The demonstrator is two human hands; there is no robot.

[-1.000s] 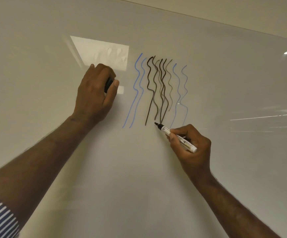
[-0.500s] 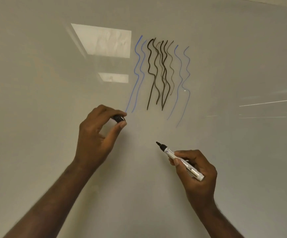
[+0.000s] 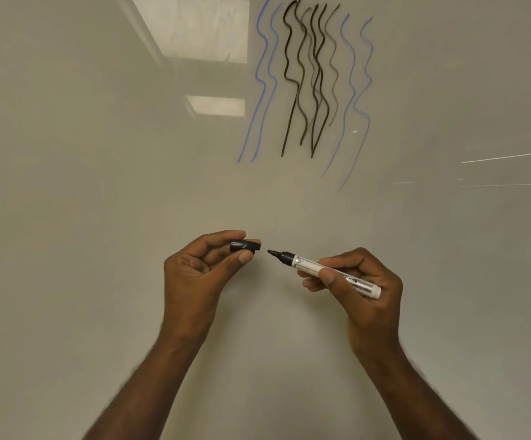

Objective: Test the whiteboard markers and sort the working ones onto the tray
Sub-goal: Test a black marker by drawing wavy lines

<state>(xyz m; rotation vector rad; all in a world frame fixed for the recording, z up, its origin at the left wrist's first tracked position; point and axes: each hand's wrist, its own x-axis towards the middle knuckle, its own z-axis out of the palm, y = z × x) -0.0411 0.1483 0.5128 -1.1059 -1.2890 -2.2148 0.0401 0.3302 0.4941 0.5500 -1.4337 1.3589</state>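
Left hand (image 3: 194, 274): fingers (image 3: 245, 257) curled, thumb and forefinger pinching a short black cap (image 3: 245, 245) at centre frame. The cap lies roughly level, its open mouth turned right toward the marker tip.

Right hand (image 3: 364, 282): fingers (image 3: 327, 276) closed round the white barrel of a black marker (image 3: 324, 269), thumb on top, grip set on the middle and rear of the barrel. The forward section and black nib are left bare, pointing left and slightly up.

Nib and cap mouth sit just apart and nearly in line. Judgement: the two are held this way for recapping; the pinch on the cap's closed end keeps its mouth unobstructed, and the rearward grip on the barrel leaves room for the cap to seat.

Both hands are off the whiteboard (image 3: 99, 185), which fills the frame. At upper centre stand wavy test strokes (image 3: 308, 77): dark black lines in the middle, thin blue ones either side. The black lines read solid, which suggests a working marker.

No tray is in view; its location cannot be stated.
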